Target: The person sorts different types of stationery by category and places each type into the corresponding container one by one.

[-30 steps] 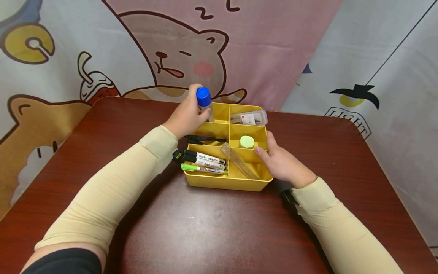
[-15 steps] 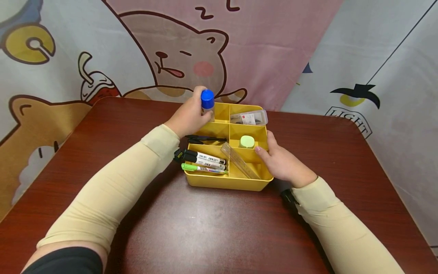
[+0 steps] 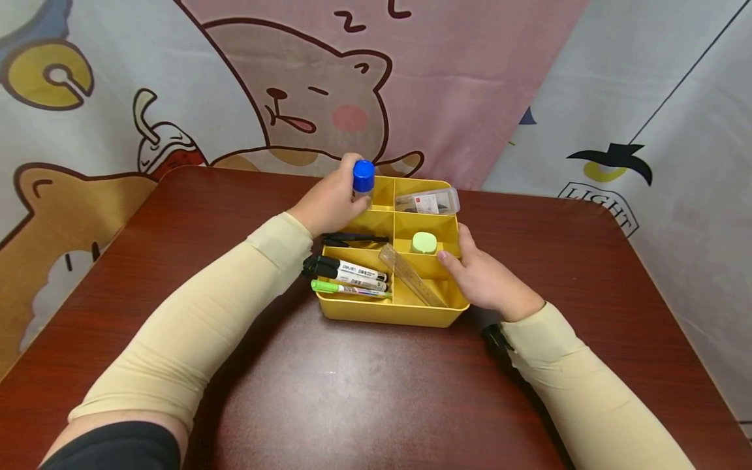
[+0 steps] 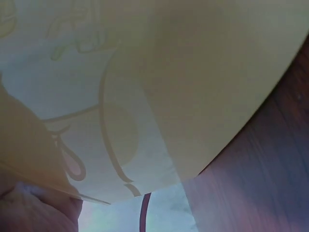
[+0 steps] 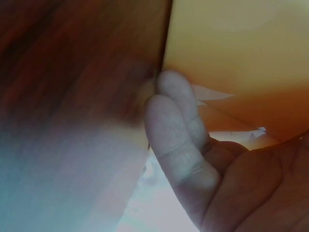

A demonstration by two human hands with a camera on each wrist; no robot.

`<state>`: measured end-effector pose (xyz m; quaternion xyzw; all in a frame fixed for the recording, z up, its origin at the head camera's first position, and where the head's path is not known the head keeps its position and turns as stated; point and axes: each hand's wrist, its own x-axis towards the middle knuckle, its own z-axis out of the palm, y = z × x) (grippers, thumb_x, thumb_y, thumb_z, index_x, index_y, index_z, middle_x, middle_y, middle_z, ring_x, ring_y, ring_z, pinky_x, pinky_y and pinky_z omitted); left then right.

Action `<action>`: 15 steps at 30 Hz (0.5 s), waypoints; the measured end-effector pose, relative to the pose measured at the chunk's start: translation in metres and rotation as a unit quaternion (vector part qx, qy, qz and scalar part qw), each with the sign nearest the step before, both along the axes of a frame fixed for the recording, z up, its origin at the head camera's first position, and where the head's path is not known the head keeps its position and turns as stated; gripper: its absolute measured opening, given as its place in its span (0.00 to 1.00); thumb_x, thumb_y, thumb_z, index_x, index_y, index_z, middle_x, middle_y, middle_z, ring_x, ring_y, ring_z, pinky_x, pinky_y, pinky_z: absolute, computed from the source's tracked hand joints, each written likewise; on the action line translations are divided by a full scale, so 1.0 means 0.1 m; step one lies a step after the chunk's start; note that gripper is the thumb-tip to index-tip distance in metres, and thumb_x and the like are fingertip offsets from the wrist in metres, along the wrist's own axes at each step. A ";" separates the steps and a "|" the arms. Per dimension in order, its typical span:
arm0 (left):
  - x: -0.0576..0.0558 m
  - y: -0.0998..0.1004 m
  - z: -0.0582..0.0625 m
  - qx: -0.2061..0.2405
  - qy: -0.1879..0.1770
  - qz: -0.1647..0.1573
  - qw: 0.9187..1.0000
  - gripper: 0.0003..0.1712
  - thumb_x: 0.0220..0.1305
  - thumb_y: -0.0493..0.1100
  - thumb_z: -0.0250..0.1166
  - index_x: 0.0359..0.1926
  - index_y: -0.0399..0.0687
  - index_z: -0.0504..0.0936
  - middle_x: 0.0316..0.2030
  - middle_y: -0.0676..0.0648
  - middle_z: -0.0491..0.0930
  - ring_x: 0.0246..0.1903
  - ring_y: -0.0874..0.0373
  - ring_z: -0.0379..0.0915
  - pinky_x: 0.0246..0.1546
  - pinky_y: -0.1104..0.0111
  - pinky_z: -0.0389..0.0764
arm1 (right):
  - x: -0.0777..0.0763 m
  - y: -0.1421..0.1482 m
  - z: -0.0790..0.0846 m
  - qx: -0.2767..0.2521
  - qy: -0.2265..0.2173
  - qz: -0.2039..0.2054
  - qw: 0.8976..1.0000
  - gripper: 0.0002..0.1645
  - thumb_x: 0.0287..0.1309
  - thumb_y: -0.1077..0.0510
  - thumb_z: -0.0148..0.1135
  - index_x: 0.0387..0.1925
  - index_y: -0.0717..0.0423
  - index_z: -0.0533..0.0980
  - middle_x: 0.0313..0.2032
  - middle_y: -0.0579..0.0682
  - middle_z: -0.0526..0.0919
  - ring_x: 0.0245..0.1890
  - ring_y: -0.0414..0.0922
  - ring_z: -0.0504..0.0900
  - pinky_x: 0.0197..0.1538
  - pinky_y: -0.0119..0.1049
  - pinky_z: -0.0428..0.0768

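Observation:
My left hand (image 3: 331, 201) grips an upright clear bottle with a blue cap (image 3: 363, 176) at the back-left compartment of a yellow divided storage box (image 3: 390, 316). Most of the bottle's body is hidden by the fingers and the box. My right hand (image 3: 486, 276) holds the box's right side, thumb at the rim and fingers along the outer wall. Fingers (image 5: 171, 140) press that wall in the right wrist view. Yellow sleeve or box surface fills much of the left wrist view, which is too blurred to tell more.
The box holds black-capped markers (image 3: 352, 271), a green highlighter (image 3: 350, 289), black pens (image 3: 355, 238), a ruler (image 3: 412, 277), a pale green rounded block (image 3: 423, 243) and a clear plastic case (image 3: 427, 202). The box stands on a reddish-brown table (image 3: 329, 398). Behind hangs a printed cloth (image 3: 464, 78).
The left hand has moved slightly right and down with the blue-capped bottle, bringing it lower over the back-left compartment. The right hand and the box have stayed put.

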<state>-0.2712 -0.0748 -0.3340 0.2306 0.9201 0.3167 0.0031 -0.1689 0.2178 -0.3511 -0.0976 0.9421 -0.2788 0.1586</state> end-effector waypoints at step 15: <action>0.01 0.06 0.00 -0.044 -0.012 0.003 0.999 0.41 0.75 0.44 0.64 0.76 0.42 0.49 0.64 0.32 0.78 0.59 0.41 0.82 0.67 0.50 0.77 | 0.01 -0.02 0.01 0.001 0.006 0.005 1.000 0.47 0.82 0.40 0.40 0.83 0.57 0.31 0.74 0.72 0.66 0.69 0.66 0.75 0.73 0.64 0.68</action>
